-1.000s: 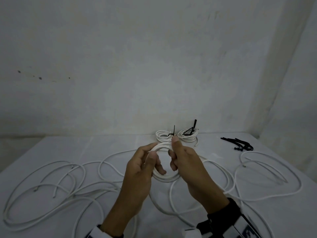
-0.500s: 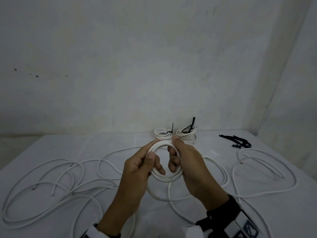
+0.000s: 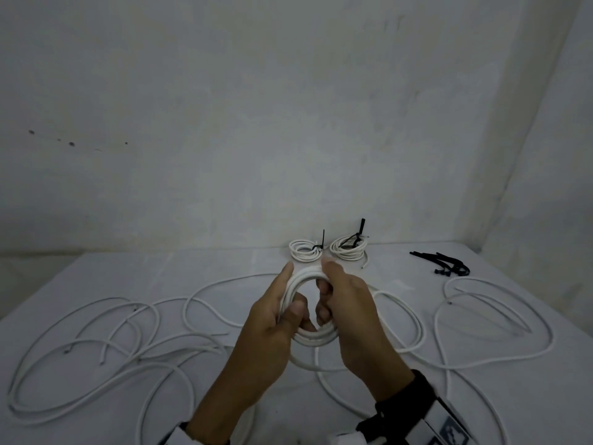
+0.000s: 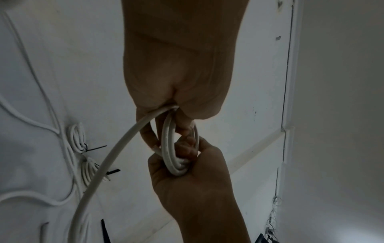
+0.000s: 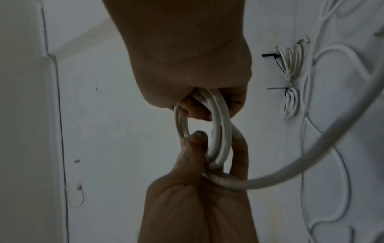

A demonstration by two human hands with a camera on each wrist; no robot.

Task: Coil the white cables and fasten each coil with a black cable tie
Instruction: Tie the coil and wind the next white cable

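Holding a half-wound coil (image 3: 316, 337) of white cable above the table (image 3: 224, 268), both hands work it at chest centre. Left hand (image 3: 272, 329) grips the coil's left side, thumb pressed on the front of the loops, index finger stretched up along the outer edge. Right hand (image 3: 348, 313) grips the right side, fingers curled through the ring, thumb up on the top of it. Both hands clamped on the same coil, close together, fingertips nearly meeting inside the ring.

Left wrist view: the coil (image 4: 176, 148) sits edge-on between the two hands, several turns stacked, left hand (image 4: 178, 78) above and right hand (image 4: 193, 185) below. Uncoiled tail (image 4: 116, 148) of the same cable leaves the left hand and curves down out of frame.

Right wrist view: same ring (image 5: 216, 129), right hand (image 5: 187, 65) on top with fingers hooked through, left hand (image 5: 197, 189) underneath pinching the loops; the tail (image 5: 311, 157) sweeps off to the right.

Loose cables (image 3: 106, 342) lie in big tangled loops on the table to the left, more (image 3: 494, 316) to the right, and some strands run under the hands.

Two finished coils at the far edge near the wall: a smaller one (image 3: 303, 250) and a bigger one (image 3: 348, 250), just beside each other, each bound with a black tie (image 3: 321, 244) whose tail sticks up. Spare black ties (image 3: 444, 264) lie in a small pile at far right, well apart from the hands.

Wall (image 3: 288, 123) behind is plain, with a few dark spots at left.
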